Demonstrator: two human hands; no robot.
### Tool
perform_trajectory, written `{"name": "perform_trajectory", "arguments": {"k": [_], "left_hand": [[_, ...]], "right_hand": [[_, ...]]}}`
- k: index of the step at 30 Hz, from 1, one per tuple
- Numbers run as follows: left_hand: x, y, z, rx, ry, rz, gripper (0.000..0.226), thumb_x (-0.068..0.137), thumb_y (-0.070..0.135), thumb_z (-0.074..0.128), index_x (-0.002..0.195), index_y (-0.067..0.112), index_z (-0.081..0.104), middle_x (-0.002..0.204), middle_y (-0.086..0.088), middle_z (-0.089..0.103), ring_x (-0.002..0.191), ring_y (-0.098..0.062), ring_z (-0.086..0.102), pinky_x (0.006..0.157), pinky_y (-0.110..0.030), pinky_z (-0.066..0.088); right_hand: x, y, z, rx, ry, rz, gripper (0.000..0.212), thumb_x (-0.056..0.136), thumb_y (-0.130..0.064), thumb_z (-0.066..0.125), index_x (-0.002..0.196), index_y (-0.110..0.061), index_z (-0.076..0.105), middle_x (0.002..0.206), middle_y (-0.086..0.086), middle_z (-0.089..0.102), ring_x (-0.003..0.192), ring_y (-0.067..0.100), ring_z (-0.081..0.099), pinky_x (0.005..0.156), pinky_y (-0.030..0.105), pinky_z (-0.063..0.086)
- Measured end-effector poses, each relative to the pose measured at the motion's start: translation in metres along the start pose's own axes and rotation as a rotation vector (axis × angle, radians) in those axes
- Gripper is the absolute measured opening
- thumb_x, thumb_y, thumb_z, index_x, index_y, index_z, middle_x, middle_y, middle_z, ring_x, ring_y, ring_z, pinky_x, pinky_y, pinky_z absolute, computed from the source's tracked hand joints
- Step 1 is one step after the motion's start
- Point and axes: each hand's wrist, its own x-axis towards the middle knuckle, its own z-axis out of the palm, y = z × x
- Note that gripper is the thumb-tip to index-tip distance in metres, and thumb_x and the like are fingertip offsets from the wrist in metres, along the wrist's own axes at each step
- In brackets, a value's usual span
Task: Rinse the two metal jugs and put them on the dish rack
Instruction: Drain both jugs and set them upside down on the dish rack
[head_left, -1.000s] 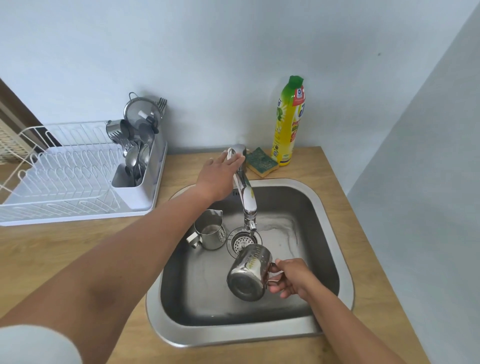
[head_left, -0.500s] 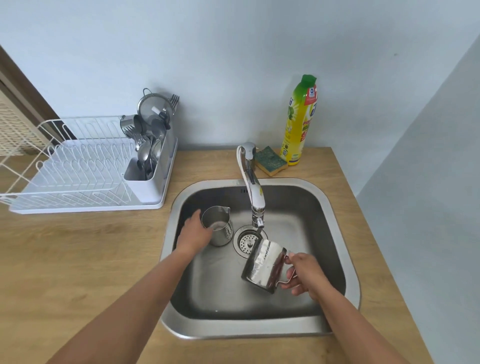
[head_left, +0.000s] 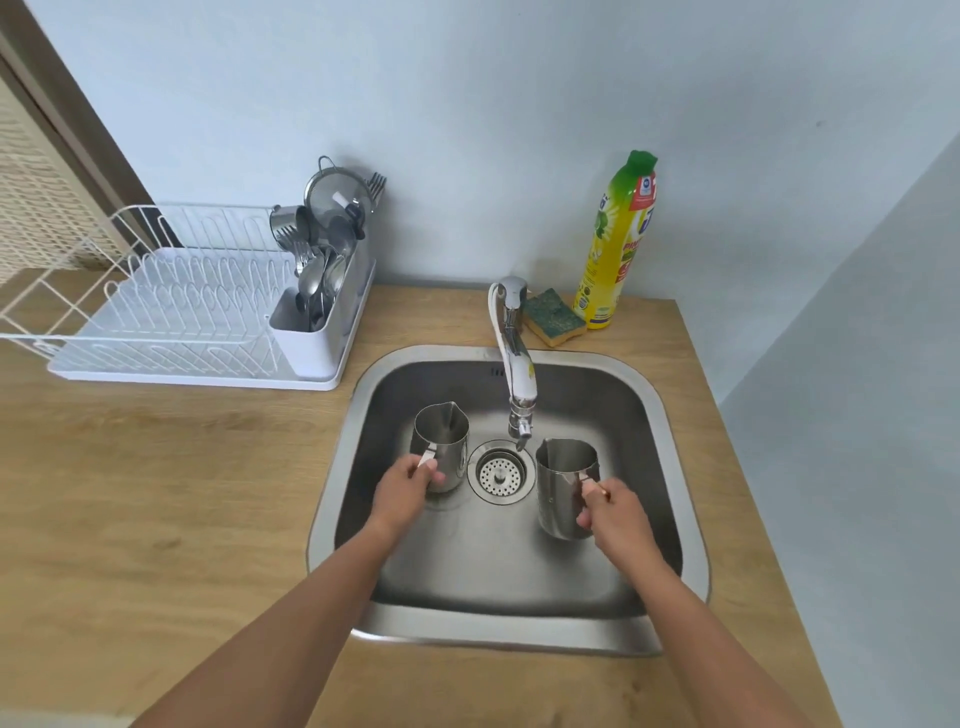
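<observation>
Two steel jugs stand upright inside the steel sink (head_left: 675, 431), one on each side of the drain. My left hand (head_left: 402, 493) grips the handle of the smaller left jug (head_left: 441, 434). My right hand (head_left: 615, 514) grips the handle of the taller right jug (head_left: 563, 483). The tap (head_left: 514, 358) reaches over the basin between the two jugs, and I see no water running from it. The white dish rack (head_left: 171, 312) sits on the wooden counter to the left of the sink, its plate slots bare.
The rack's cutlery holder (head_left: 317, 296) holds spoons, forks, a strainer and a metal cup. A green-and-yellow sponge (head_left: 553, 317) and a yellow dish soap bottle (head_left: 618, 244) stand behind the sink by the wall. A grey wall closes in on the right.
My left hand left the tap, dropped into the sink and took the left jug's handle. The right jug went from tilted to upright in my right hand. The view shifted.
</observation>
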Motion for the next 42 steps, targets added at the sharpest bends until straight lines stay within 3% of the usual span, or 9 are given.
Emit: {"name": "perform_trajectory", "arguments": {"k": [5, 9, 15, 18, 25, 28, 31, 35, 42], "left_hand": [[-0.013, 0.025, -0.004, -0.195, -0.106, 0.012, 0.024, 0.1, 0.019, 0.051, 0.082, 0.014, 0.064, 0.06, -0.002, 0.053, 0.056, -0.015, 0.044, 0.058, -0.028, 0.044], [-0.028, 0.043, -0.01, 0.056, -0.235, 0.103, 0.028, 0.103, 0.008, 0.041, 0.095, 0.011, 0.068, 0.066, -0.003, 0.056, 0.058, -0.014, 0.046, 0.052, -0.019, 0.041], [-0.047, 0.051, -0.015, 0.9, -0.249, 0.502, 0.025, 0.092, 0.004, 0.048, 0.083, 0.021, 0.063, 0.092, -0.003, 0.071, 0.087, -0.022, 0.061, 0.068, -0.028, 0.041], [-0.055, 0.052, -0.015, 1.247, -0.238, 0.686, 0.029, 0.092, 0.004, 0.049, 0.11, 0.017, 0.068, 0.115, -0.002, 0.067, 0.109, -0.022, 0.058, 0.079, -0.031, 0.048], [-0.071, 0.049, -0.014, 1.796, -0.322, 0.86, 0.031, 0.095, 0.006, 0.047, 0.123, 0.007, 0.062, 0.117, -0.01, 0.069, 0.109, -0.029, 0.059, 0.091, -0.042, 0.05], [-0.076, 0.05, -0.014, 1.895, -0.341, 0.874, 0.03, 0.094, 0.003, 0.048, 0.12, 0.005, 0.063, 0.116, -0.012, 0.069, 0.107, -0.031, 0.059, 0.092, -0.042, 0.048], [-0.077, 0.048, -0.015, 1.946, -0.362, 0.898, 0.028, 0.094, 0.003, 0.048, 0.116, 0.005, 0.065, 0.113, -0.013, 0.07, 0.104, -0.032, 0.06, 0.091, -0.042, 0.046], [-0.072, 0.044, -0.016, 1.974, -0.379, 0.935, 0.027, 0.092, 0.002, 0.05, 0.113, 0.006, 0.066, 0.109, -0.012, 0.071, 0.101, -0.031, 0.06, 0.086, -0.041, 0.049], [-0.063, 0.047, -0.021, 1.833, -0.382, 0.959, 0.029, 0.093, 0.004, 0.05, 0.116, 0.009, 0.066, 0.112, -0.01, 0.071, 0.105, -0.03, 0.061, 0.09, -0.041, 0.05]], "right_hand": [[-0.004, -0.009, -0.011, 0.253, 0.007, 0.052, 0.023, 0.097, -0.019, 0.054, 0.08, -0.007, 0.065, 0.067, 0.006, 0.058, 0.062, 0.018, 0.048, 0.063, 0.031, 0.037], [-0.003, -0.018, -0.013, 0.26, -0.039, 0.034, 0.031, 0.095, -0.008, 0.047, 0.069, -0.01, 0.064, 0.062, 0.004, 0.053, 0.061, 0.02, 0.046, 0.062, 0.031, 0.039], [-0.002, -0.018, -0.012, -0.297, -0.108, -0.3, 0.038, 0.093, -0.013, 0.051, 0.055, -0.014, 0.05, 0.058, 0.005, 0.047, 0.06, 0.023, 0.043, 0.058, 0.032, 0.031], [0.0, -0.017, -0.006, -0.487, -0.151, -0.439, 0.044, 0.094, -0.014, 0.05, 0.052, -0.021, 0.043, 0.067, 0.007, 0.054, 0.075, 0.025, 0.044, 0.064, 0.03, 0.032], [-0.013, -0.007, 0.003, -1.146, -0.149, -0.904, 0.018, 0.082, -0.009, 0.063, 0.098, -0.014, 0.07, 0.103, 0.006, 0.068, 0.103, 0.029, 0.055, 0.077, 0.038, 0.044], [-0.016, 0.001, 0.006, -1.363, -0.116, -1.024, 0.03, 0.054, -0.009, 0.081, 0.083, -0.013, 0.073, 0.081, 0.007, 0.069, 0.081, 0.027, 0.06, 0.067, 0.04, 0.05], [-0.019, 0.006, 0.007, -1.527, -0.123, -1.144, 0.029, 0.083, -0.003, 0.059, 0.112, -0.004, 0.064, 0.108, 0.015, 0.062, 0.104, 0.033, 0.051, 0.092, 0.05, 0.042], [-0.023, 0.004, 0.007, -1.692, -0.135, -1.147, 0.028, 0.09, -0.004, 0.053, 0.118, -0.003, 0.059, 0.113, 0.016, 0.058, 0.108, 0.031, 0.045, 0.098, 0.053, 0.036], [-0.029, -0.002, 0.014, -1.436, -0.134, -0.945, 0.031, 0.088, -0.006, 0.053, 0.119, -0.008, 0.06, 0.116, 0.013, 0.062, 0.113, 0.032, 0.049, 0.095, 0.043, 0.039]]}}
